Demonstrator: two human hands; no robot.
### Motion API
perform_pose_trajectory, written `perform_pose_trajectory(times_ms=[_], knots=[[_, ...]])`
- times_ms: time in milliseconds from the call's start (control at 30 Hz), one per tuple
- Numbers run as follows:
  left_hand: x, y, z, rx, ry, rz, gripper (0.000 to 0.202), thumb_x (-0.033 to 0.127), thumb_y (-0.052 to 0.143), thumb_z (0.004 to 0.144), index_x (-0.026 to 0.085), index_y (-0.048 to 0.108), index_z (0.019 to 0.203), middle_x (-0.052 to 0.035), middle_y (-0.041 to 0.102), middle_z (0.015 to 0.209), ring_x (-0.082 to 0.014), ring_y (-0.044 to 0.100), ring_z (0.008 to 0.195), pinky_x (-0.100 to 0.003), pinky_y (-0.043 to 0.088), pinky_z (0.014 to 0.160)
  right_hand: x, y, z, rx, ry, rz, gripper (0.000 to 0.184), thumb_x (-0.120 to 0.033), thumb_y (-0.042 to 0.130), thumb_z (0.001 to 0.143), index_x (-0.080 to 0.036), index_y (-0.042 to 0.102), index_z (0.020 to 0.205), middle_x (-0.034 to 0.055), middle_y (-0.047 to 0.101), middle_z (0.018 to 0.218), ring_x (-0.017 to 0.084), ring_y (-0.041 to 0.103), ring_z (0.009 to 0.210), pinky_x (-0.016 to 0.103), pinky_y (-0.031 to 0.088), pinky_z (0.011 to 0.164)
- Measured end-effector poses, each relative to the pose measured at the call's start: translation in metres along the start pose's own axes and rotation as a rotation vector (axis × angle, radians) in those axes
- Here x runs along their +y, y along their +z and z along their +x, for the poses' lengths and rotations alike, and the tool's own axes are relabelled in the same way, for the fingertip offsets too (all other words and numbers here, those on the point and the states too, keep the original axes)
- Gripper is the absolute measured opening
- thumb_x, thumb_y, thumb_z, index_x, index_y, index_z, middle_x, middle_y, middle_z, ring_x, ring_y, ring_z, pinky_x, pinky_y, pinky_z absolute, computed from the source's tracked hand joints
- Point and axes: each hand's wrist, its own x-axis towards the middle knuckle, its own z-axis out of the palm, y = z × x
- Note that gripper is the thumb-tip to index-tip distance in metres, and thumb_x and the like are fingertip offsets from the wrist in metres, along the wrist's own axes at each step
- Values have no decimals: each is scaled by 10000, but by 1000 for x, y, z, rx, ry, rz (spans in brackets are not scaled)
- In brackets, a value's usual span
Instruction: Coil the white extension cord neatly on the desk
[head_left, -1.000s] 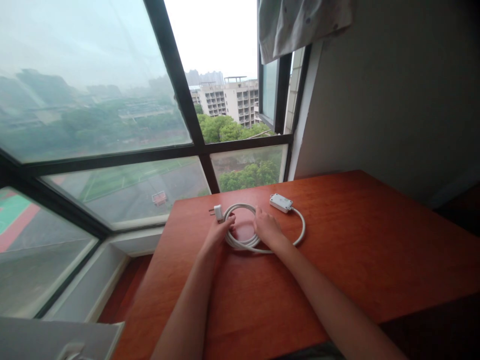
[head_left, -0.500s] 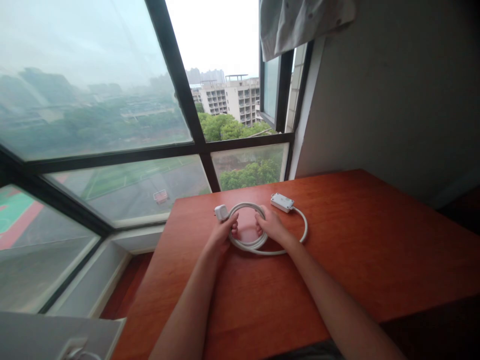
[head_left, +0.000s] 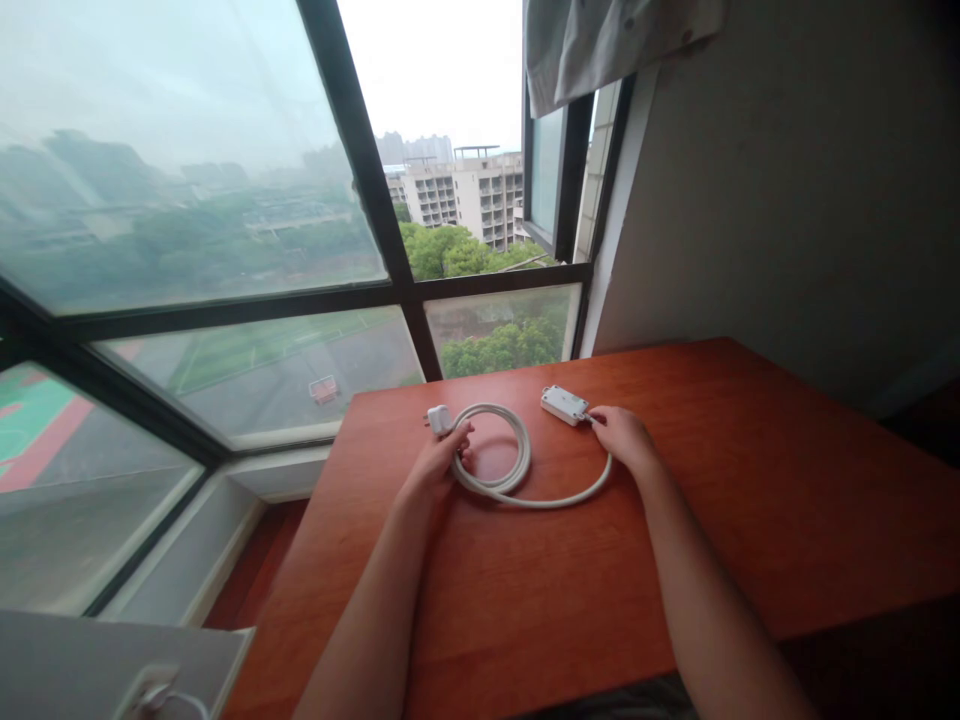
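Observation:
A white power cable [head_left: 517, 470] lies coiled in loops on the reddish wooden table. At the coil's left side my left hand [head_left: 442, 460] is closed around the loops, just below the white plug [head_left: 439, 420], whose prongs point left. From the coil one strand curves right and up to a white rectangular socket block [head_left: 565, 404]. My right hand [head_left: 622, 437] pinches the cable right where it enters the block; its fingertips are partly hidden behind the hand.
The wooden table [head_left: 750, 480] runs up to a dark-framed window [head_left: 409, 292] and a grey wall [head_left: 757, 200] on the right. A curtain [head_left: 600, 50] hangs above. At lower left, a white ledge bears a wall socket [head_left: 154, 690] with a cord.
My right hand has let go of the coil's right side and moved right to the cable end at the socket block. My left hand stays on the coil.

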Motion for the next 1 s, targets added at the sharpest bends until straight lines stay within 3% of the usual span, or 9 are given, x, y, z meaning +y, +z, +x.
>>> perform_pose_trajectory(times_ms=[67, 167, 233, 333, 533, 700, 833, 1000], knots=[[0, -2, 0, -14, 18, 36, 350, 339, 798, 691, 137, 582, 880, 69, 452, 565, -47, 488, 427, -138, 408, 383, 1, 2, 4, -12, -23, 62, 195, -263, 549, 844, -223, 730, 901, 89, 733, 912, 211, 673, 819, 303, 517, 721], [0, -3, 0, -6, 15, 62, 369, 357, 803, 681, 140, 587, 887, 70, 453, 567, -44, 478, 417, -139, 408, 380, 0, 6, 13, -9, -94, 338, 243, -320, 560, 850, -180, 717, 971, 112, 720, 1027, 205, 670, 913, 321, 527, 810], [0, -3, 0, -5, 8, 73, 366, 363, 799, 686, 142, 588, 888, 69, 456, 567, -40, 470, 413, -137, 404, 383, -3, 10, 16, -2, -142, 550, 298, -398, 594, 836, -175, 711, 995, 115, 714, 1037, 210, 662, 940, 355, 518, 862], [0, -1, -2, -48, -6, 98, 362, 373, 791, 694, 142, 593, 890, 66, 456, 564, -40, 465, 412, -138, 400, 391, -13, 19, 16, -20, -204, 699, 357, -474, 618, 818, -184, 705, 1007, 93, 714, 1002, 212, 654, 949, 379, 503, 895], [-6, 0, 1, -145, -61, 181, 339, 409, 766, 723, 141, 602, 852, 46, 500, 588, -39, 438, 402, -138, 333, 368, -39, 29, 5, -195, -414, 619, 265, -396, 571, 879, -197, 710, 985, 76, 681, 995, 196, 626, 957, 343, 497, 879], [-9, 4, 3, -192, -65, 259, 396, 492, 680, 789, 110, 651, 888, -61, 654, 714, -114, 577, 537, -190, 434, 473, -56, 31, -2, -406, -559, 473, 213, -302, 560, 891, -225, 734, 988, 83, 642, 1095, 201, 588, 1062, 354, 470, 938], [-6, 10, 0, -186, -91, 246, 409, 484, 718, 757, 111, 654, 912, -79, 691, 760, -141, 614, 581, -213, 455, 517, -67, 37, -2, -388, -633, 326, 191, -237, 585, 877, -263, 748, 973, 79, 597, 1241, 219, 524, 1188, 404, 412, 1020], [-4, 14, -1, -189, -97, 239, 377, 466, 717, 764, 125, 648, 908, -67, 690, 706, -163, 627, 580, -240, 471, 535, -71, 48, 1, -273, -639, 376, 197, -267, 623, 855, -245, 723, 1023, 85, 591, 1257, 209, 531, 1190, 383, 428, 1005]])
